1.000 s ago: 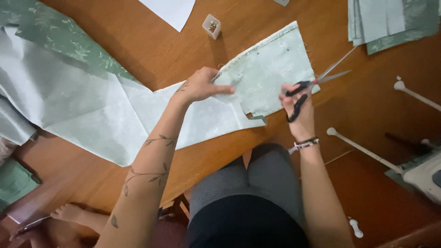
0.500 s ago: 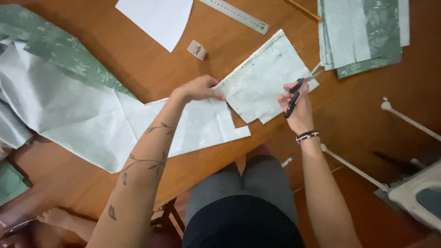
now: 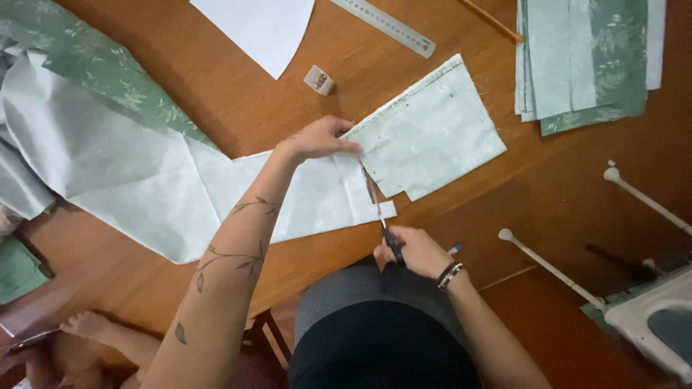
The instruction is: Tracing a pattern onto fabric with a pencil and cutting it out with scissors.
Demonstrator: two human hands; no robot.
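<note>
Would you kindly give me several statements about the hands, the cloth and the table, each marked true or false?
1. The left hand presses flat on the pale green fabric piece. True.
2. The right hand holds black-handled scissors. True.
3. The scissors point toward the person's lap. False: the blades point away, up to the fabric.
4. A metal ruler lies on the brown wooden table. True.
5. The folded green fabric stack sits under the left hand. False: it lies apart, at the table's far right.
</note>
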